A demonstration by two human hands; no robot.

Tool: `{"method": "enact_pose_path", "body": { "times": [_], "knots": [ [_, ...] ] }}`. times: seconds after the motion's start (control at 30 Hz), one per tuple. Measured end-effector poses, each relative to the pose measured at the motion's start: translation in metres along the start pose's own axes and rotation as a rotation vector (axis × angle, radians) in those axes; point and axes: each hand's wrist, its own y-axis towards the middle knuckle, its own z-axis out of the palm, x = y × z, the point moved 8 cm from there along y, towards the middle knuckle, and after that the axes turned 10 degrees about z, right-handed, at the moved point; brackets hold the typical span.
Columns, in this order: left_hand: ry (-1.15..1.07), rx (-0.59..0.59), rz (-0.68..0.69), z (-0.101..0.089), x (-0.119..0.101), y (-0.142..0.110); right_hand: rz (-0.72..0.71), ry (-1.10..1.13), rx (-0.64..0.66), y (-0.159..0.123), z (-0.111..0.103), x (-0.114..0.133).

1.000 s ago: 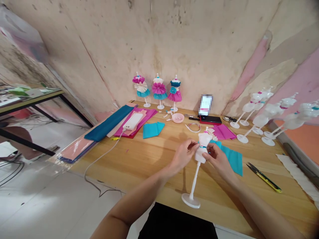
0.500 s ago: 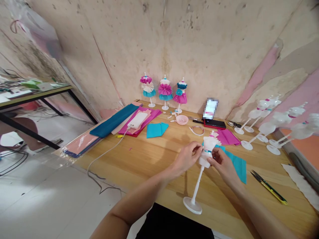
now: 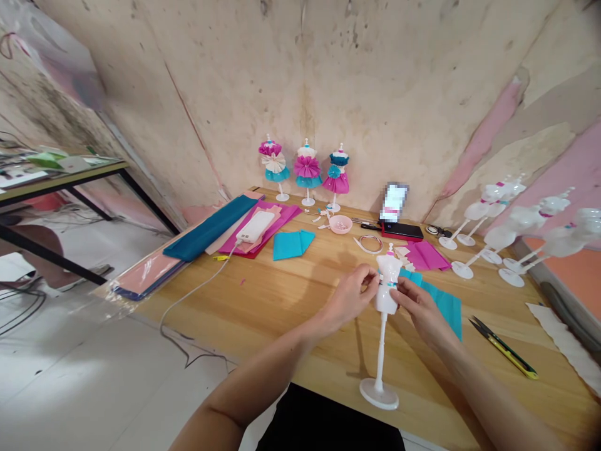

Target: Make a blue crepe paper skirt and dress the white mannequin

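A small white dress-form mannequin (image 3: 387,302) stands upright on its round base at the table's front. A narrow blue band (image 3: 389,284) lies across its waist. My left hand (image 3: 353,295) is at the mannequin's left side, thumb and forefinger pinched at that end of the band. From the other side, my right hand (image 3: 421,308) closes its fingers at the band's right end, the thumb against the form's hip. The pinched ends are mostly hidden by my fingertips. Behind my right hand lies folded turquoise crepe paper (image 3: 445,305).
Yellow-handled thread snips (image 3: 509,354) lie at right. Bare mannequins (image 3: 504,235) stand beyond them. Three dressed mannequins (image 3: 307,166) line the wall near a pink bowl (image 3: 340,224) and a propped phone (image 3: 394,202). Coloured paper (image 3: 213,225) and a white power bank (image 3: 256,225) with a cable are at left.
The mannequin has gone from leaning to nearly upright, its base shifting right. Both hands stay at its waist. The whole view has shifted slightly.
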Motion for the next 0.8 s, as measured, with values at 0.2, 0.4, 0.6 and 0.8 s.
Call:
{"method": "enact_pose_path", "body": {
  "times": [0.2,0.4,0.6,0.8],
  "knots": [
    [-0.001,-0.008,0.104,-0.002,-0.015,0.001,0.005,0.043,-0.018,-0.001,0.005,0.004],
    [-0.044,0.040,0.097,0.005,-0.017,-0.001,0.023,-0.021,-0.086,-0.001,0.002,0.000],
    [-0.079,0.075,0.060,0.011,-0.012,-0.002,0.010,-0.096,-0.144,-0.003,-0.003,0.002],
    [-0.077,0.081,0.052,0.011,-0.013,-0.002,-0.013,-0.255,-0.194,-0.006,-0.005,0.010]
  ]
}}
